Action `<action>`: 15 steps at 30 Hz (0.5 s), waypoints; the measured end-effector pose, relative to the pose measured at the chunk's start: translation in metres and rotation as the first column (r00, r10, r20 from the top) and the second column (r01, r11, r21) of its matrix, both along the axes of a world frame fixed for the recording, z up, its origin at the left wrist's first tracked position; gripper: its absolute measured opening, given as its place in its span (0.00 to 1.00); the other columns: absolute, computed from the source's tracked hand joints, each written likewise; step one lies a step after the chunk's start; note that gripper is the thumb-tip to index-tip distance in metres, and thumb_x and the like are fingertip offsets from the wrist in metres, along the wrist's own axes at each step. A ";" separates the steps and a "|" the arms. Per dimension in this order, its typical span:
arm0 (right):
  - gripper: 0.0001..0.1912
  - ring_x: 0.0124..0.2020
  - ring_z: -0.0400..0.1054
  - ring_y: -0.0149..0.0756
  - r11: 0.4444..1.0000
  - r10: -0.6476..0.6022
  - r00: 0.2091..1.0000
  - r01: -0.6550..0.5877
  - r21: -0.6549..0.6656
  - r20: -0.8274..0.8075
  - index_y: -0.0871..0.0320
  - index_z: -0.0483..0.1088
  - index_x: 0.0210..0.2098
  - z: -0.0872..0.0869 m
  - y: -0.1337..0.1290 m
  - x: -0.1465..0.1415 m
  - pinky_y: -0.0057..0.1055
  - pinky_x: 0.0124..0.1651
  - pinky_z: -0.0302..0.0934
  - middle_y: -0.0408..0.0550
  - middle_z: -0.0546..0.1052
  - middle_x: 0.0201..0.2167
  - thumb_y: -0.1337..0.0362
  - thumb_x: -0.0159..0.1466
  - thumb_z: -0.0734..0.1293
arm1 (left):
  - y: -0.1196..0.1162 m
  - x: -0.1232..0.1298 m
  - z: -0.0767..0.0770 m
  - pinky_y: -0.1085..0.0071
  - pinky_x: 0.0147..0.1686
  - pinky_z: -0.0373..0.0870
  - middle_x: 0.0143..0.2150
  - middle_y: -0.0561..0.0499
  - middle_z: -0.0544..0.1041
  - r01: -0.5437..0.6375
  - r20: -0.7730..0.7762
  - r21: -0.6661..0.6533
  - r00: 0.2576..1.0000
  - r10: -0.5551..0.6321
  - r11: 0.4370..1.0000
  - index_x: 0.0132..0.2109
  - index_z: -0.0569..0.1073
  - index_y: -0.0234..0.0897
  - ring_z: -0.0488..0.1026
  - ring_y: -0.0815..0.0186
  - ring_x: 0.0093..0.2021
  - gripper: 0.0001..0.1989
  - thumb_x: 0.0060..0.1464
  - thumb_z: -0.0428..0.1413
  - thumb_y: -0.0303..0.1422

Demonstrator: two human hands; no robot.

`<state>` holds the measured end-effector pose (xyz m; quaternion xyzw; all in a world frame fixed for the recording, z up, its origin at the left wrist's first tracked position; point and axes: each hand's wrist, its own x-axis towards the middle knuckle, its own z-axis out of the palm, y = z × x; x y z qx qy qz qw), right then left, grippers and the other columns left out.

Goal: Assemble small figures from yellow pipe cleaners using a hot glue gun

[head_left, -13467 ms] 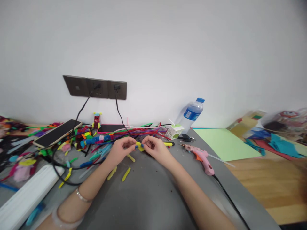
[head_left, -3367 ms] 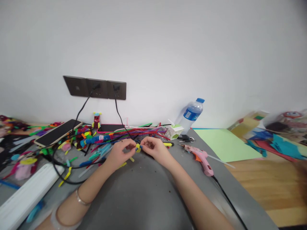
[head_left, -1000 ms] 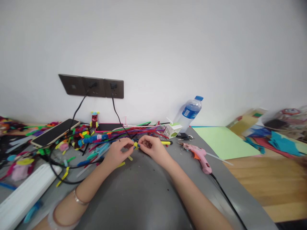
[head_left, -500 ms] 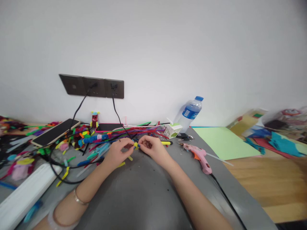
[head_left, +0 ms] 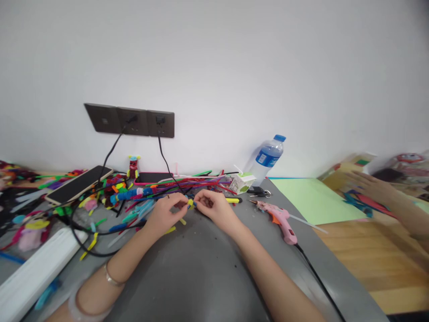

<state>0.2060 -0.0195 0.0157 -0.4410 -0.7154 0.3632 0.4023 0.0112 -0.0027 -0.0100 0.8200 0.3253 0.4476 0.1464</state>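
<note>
Between my fingertips is a small yellow fuzzy piece (head_left: 191,203), above the grey table (head_left: 201,268). My left hand (head_left: 167,212) pinches it from the left, thumb and forefinger together. From the right, my right hand (head_left: 213,206) pinches its other side, fingers curled in. Short yellow pieces (head_left: 170,230) lie just under my left hand. Behind both hands runs a pile of coloured pipe cleaners (head_left: 197,180). A yellow cutter (head_left: 233,200) rests right behind my right hand.
A pink glue gun (head_left: 283,223) with a black cord lies to the right, near keys (head_left: 267,193), a small carton (head_left: 241,182) and a bottle (head_left: 269,156). At left are a phone (head_left: 78,185), looped cables and a white bar (head_left: 40,273). Another person's hand (head_left: 370,188) is over coloured paper.
Another person's hand and forearm have come in at the right, over the coloured paper. My two hands have barely moved and still pinch the yellow piece.
</note>
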 end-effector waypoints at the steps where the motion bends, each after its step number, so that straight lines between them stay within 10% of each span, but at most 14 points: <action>1: 0.04 0.24 0.55 0.29 1.000 -0.002 1.000 0.002 -0.001 0.002 0.59 0.70 0.31 0.000 0.000 0.000 0.26 0.28 0.49 0.38 0.63 0.21 0.68 0.59 0.63 | 0.000 0.000 0.000 0.76 0.31 0.70 0.29 0.53 0.78 -0.001 -0.002 -0.003 1.000 0.001 1.000 0.36 0.74 0.37 0.75 0.69 0.28 0.06 0.55 0.54 0.24; 15: 0.03 0.24 0.55 0.29 1.000 -0.012 1.000 0.012 0.007 0.019 0.58 0.70 0.31 0.002 -0.001 0.000 0.26 0.28 0.49 0.38 0.62 0.21 0.68 0.59 0.64 | 0.001 0.000 -0.001 0.77 0.31 0.70 0.30 0.53 0.79 0.007 0.001 0.003 1.000 -0.007 1.000 0.36 0.73 0.37 0.75 0.69 0.28 0.06 0.55 0.54 0.23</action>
